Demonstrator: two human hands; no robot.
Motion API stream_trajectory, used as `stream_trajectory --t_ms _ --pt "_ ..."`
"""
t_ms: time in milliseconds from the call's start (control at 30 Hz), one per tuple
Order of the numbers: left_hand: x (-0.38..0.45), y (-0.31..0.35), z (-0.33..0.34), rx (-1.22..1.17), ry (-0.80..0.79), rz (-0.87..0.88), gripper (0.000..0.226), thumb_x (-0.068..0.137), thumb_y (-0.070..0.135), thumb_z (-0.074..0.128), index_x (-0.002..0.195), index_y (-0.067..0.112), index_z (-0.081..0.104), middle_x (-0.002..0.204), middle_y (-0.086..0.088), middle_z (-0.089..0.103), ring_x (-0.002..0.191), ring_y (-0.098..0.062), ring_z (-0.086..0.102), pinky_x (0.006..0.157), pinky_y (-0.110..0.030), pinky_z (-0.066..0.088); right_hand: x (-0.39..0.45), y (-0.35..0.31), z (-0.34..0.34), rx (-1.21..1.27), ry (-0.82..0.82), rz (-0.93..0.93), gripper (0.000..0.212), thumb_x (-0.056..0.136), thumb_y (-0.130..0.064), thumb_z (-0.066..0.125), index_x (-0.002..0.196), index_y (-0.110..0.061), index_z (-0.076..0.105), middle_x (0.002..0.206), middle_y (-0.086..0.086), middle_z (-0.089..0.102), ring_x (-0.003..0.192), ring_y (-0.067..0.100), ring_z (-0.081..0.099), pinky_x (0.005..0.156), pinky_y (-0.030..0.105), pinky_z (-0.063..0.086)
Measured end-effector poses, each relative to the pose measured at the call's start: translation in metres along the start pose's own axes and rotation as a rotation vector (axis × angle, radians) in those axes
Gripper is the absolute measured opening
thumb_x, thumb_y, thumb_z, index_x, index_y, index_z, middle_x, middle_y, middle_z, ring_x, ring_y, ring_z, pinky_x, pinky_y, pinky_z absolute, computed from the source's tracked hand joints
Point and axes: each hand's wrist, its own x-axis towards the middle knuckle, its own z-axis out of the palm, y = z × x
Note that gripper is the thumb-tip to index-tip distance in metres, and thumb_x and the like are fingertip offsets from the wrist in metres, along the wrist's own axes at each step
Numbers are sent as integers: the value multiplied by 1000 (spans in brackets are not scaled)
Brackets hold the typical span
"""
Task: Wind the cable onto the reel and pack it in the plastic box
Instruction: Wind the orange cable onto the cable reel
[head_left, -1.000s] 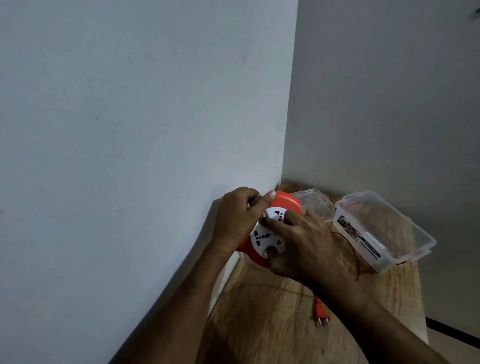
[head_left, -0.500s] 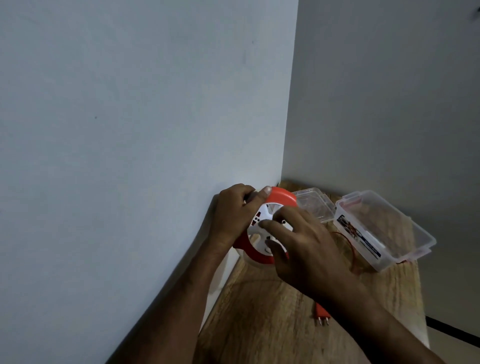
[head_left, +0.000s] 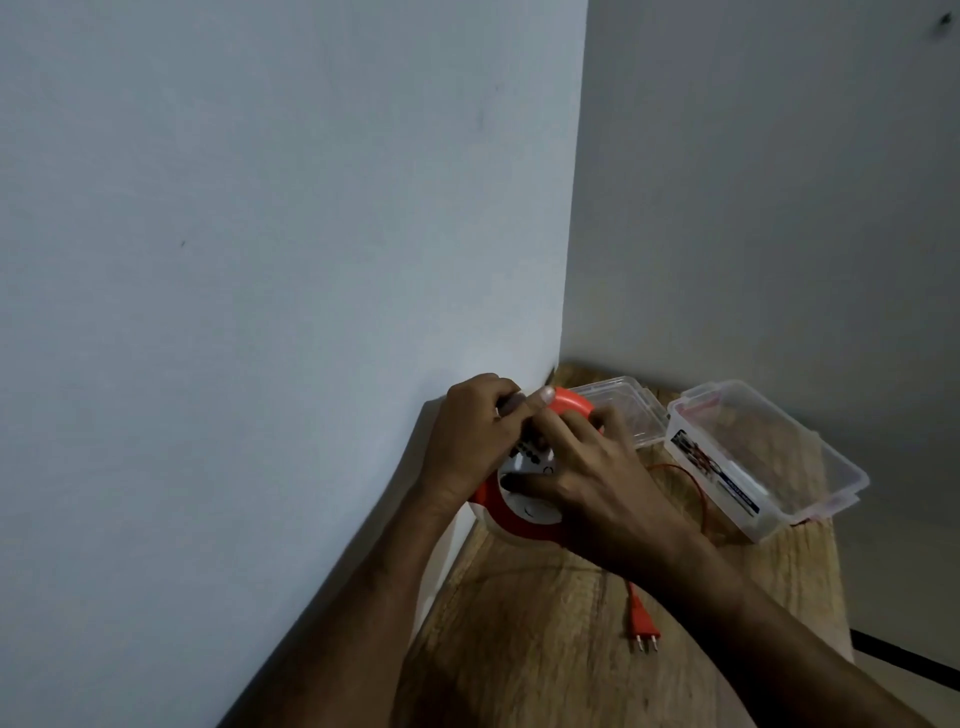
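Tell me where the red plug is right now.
In the head view, the red plug lies flat on the wooden table, prongs toward the camera, just below the right hand and nearer than the clear plastic box.

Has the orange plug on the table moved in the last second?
No. The plug lies at the same spot on the wooden table, just as far from the clear box; only the hands on the reel shifted.
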Motion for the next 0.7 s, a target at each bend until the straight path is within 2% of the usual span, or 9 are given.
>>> stream_trajectory --t_ms 67,167,300,367,433,500,600,700 --pt "1 1 0 -4 8 -4 44 89 57 62 74 16 68 70 5 66 68 -8 62 64 -19 49 2 2 1 -13 17 17 69 63 -49 84 127 -37 62 145 11 42 128 33 45 99 56 39" --pt "2 1 -2 2 36 2 46 90 56 62 76 12 71 71 2 68 67 -8 61 63 -19 50 2 3 2 0 109 60 71 57 -48 85 123 -30 66 124 10 59 109 30 58 91 51 47" --pt "-1 6 -3 8 71 -19 43 91 52 62 79 11 72 74 2 70 66 -5 61 64 -6 43 -2 -5 2 108 232 266 65 67 -51 78 124 -20 66 105 10 72 87 32 70 80 45 56" --pt "0 7 0 -41 101 -24 46 90 55 61 77 12 72 72 1 71 67 -8 63 67 -16 51 0 -12 2 169 290 384 63 69 -51 79 119 -15 68 97 9 75 78 28 73 71 40 59" --pt "1 7 3 -77 116 -61 47 89 57 60 76 14 71 71 2 70 67 -10 64 69 -24 56 5 -19 0 294 339 513 62 70 -51 82 116 -11 69 96 8 77 76 25 74 71 36 60" --pt "1 6 4 -68 122 -79 45 90 57 60 76 16 70 71 4 70 67 -9 64 68 -22 55 9 -23 2 336 349 578 63 71 -50 83 116 -9 69 97 9 77 76 25 75 71 35 59" --pt "-4 4 -2 -9 107 -62 41 91 54 60 79 16 70 72 10 67 64 -4 61 62 -5 43 2 -31 0 255 336 509 56 77 -48 80 117 -11 68 99 7 77 75 23 75 65 33 59" --pt "-5 -1 -7 27 70 -72 43 93 54 58 82 14 72 77 7 71 64 -2 61 57 -2 41 -12 -26 -9 187 391 294 46 76 -32 83 115 -12 69 104 9 73 81 27 72 67 36 61"
